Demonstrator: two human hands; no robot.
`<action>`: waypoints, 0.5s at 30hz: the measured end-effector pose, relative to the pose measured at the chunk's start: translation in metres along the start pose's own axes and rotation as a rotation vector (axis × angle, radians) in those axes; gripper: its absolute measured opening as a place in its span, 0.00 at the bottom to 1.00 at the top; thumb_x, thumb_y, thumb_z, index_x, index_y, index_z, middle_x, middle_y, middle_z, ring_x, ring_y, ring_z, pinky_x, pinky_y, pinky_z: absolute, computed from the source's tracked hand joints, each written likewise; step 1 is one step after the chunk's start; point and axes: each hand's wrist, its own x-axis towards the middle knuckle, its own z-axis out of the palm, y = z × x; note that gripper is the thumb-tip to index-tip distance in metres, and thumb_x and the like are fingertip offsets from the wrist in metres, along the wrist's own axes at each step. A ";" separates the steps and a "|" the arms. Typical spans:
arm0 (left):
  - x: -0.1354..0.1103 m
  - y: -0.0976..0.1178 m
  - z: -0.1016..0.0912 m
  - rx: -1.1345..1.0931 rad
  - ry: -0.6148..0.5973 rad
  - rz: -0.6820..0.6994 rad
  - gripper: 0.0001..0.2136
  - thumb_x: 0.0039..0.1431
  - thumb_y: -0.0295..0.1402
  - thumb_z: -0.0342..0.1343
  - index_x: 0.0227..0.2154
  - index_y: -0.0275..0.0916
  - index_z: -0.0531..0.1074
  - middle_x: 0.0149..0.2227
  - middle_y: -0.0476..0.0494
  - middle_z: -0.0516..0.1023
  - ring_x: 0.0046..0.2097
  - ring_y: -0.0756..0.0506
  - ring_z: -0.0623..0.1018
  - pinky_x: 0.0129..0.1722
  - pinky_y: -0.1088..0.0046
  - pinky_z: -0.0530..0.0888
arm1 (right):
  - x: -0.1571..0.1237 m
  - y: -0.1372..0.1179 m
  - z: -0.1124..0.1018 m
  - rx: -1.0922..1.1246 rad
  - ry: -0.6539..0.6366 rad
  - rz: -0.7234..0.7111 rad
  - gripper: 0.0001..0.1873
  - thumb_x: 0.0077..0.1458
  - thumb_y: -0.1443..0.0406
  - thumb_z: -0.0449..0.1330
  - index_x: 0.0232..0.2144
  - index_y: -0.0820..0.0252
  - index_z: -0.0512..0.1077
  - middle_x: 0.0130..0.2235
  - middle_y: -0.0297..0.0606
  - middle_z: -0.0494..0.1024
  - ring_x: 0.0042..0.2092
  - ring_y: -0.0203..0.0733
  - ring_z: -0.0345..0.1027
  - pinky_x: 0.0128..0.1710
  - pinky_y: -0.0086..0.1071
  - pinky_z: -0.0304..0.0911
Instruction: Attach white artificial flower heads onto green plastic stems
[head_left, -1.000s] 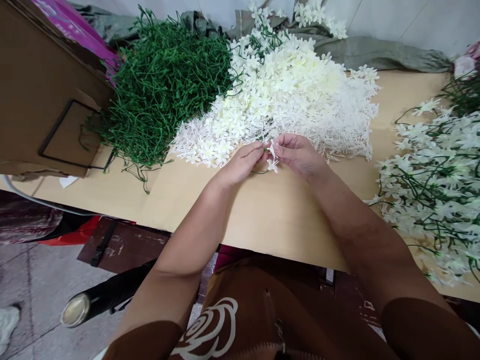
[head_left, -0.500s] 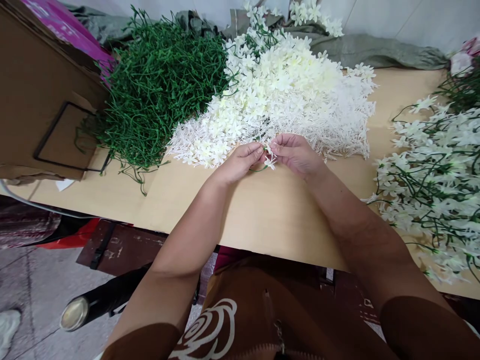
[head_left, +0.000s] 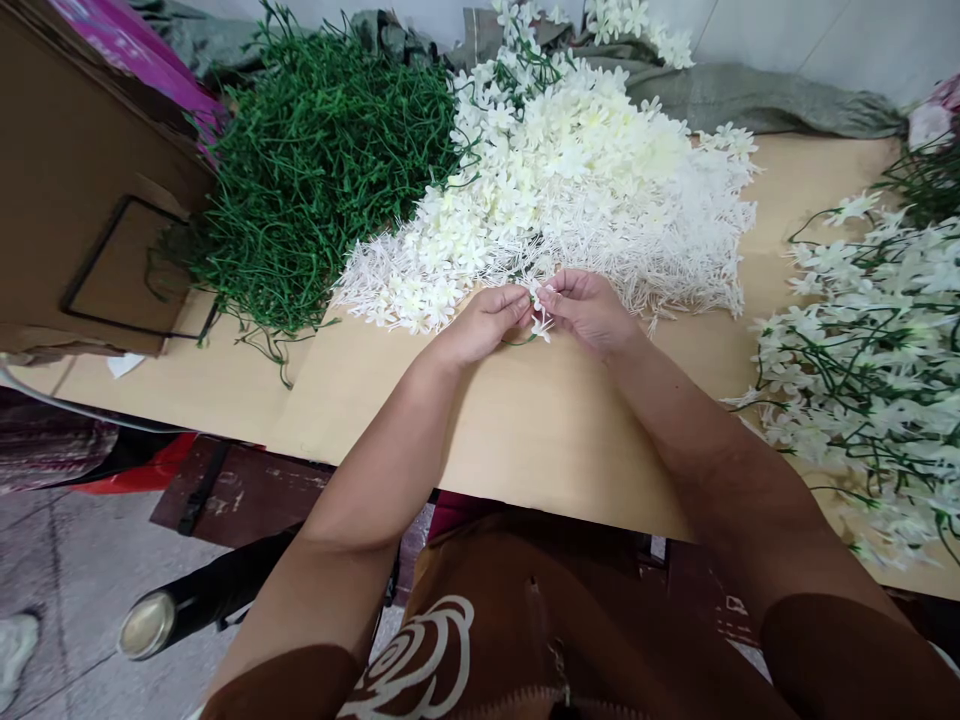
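Observation:
Over the front edge of the white heap, my left hand [head_left: 491, 322] pinches a green artificial stem [head_left: 517, 342] between thumb and fingers. Close beside it, my right hand [head_left: 589, 308] is closed with its fingertips on a small white artificial flower [head_left: 540, 295] at the stem's tip. Another white flower [head_left: 541, 328] hangs just below the fingertips. Behind both hands lies a large pile of loose white flowers [head_left: 570, 150]. A thick heap of green stems [head_left: 330, 160] is at the left of it. Exactly where stem and flower meet is hidden by my fingers.
On the right of the table [head_left: 555, 430] lie white flowers on green stems [head_left: 877, 350]. A cardboard box [head_left: 67, 200] with a black wire frame [head_left: 112, 255] stands at the left. Grey-green cloth [head_left: 780, 100] runs along the wall. Below is a black cylindrical object [head_left: 202, 590].
Both hands stay nearly in the same place, with the fingertips slightly closer together at the flower. The view has shifted very slightly.

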 end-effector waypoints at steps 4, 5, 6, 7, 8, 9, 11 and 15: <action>-0.001 0.001 0.002 -0.001 -0.011 -0.017 0.26 0.48 0.59 0.59 0.19 0.39 0.62 0.18 0.52 0.57 0.21 0.53 0.56 0.22 0.73 0.52 | 0.002 0.006 0.001 -0.010 0.065 -0.029 0.26 0.32 0.51 0.76 0.21 0.60 0.67 0.19 0.29 0.75 0.23 0.33 0.72 0.25 0.28 0.70; -0.001 0.002 0.002 -0.006 -0.018 -0.023 0.26 0.48 0.59 0.59 0.19 0.40 0.61 0.18 0.53 0.56 0.21 0.53 0.55 0.22 0.73 0.52 | 0.002 0.006 0.002 -0.013 0.070 -0.032 0.25 0.32 0.52 0.76 0.21 0.59 0.67 0.19 0.29 0.74 0.23 0.33 0.72 0.25 0.28 0.70; -0.001 0.002 0.002 -0.009 -0.026 -0.029 0.26 0.48 0.59 0.59 0.19 0.40 0.61 0.18 0.53 0.56 0.21 0.53 0.55 0.22 0.73 0.52 | 0.002 0.006 0.002 -0.017 0.066 -0.032 0.25 0.32 0.52 0.75 0.21 0.59 0.67 0.19 0.28 0.74 0.23 0.33 0.72 0.24 0.28 0.70; -0.001 0.001 0.002 -0.006 -0.029 -0.031 0.26 0.48 0.58 0.59 0.19 0.40 0.61 0.18 0.53 0.56 0.21 0.53 0.55 0.22 0.73 0.52 | 0.001 0.006 0.002 -0.022 0.057 -0.030 0.25 0.32 0.52 0.75 0.22 0.59 0.67 0.19 0.28 0.74 0.23 0.33 0.72 0.24 0.28 0.70; 0.000 0.001 0.002 0.006 -0.025 -0.030 0.25 0.49 0.57 0.59 0.19 0.40 0.60 0.18 0.53 0.56 0.21 0.53 0.55 0.22 0.73 0.52 | 0.001 0.006 0.002 -0.027 0.045 -0.025 0.25 0.32 0.52 0.76 0.22 0.59 0.67 0.19 0.29 0.74 0.23 0.34 0.72 0.24 0.27 0.70; 0.000 0.000 0.001 0.027 -0.018 -0.023 0.25 0.50 0.56 0.59 0.19 0.40 0.60 0.18 0.53 0.57 0.21 0.53 0.56 0.22 0.73 0.52 | 0.001 0.005 0.002 -0.032 0.034 -0.019 0.25 0.31 0.52 0.76 0.22 0.59 0.67 0.19 0.29 0.75 0.24 0.34 0.73 0.25 0.27 0.70; 0.001 -0.002 0.000 0.089 -0.001 -0.005 0.24 0.51 0.54 0.58 0.18 0.39 0.61 0.19 0.52 0.58 0.22 0.53 0.57 0.22 0.73 0.54 | 0.000 0.004 0.001 -0.042 0.018 -0.002 0.26 0.28 0.51 0.76 0.21 0.60 0.68 0.21 0.30 0.77 0.24 0.33 0.73 0.25 0.26 0.70; 0.002 -0.002 -0.003 0.135 -0.025 0.011 0.25 0.51 0.56 0.58 0.18 0.38 0.62 0.19 0.51 0.60 0.23 0.52 0.59 0.23 0.74 0.55 | 0.000 0.001 -0.002 -0.045 -0.049 0.029 0.26 0.28 0.51 0.76 0.21 0.60 0.69 0.20 0.31 0.76 0.24 0.33 0.72 0.25 0.26 0.69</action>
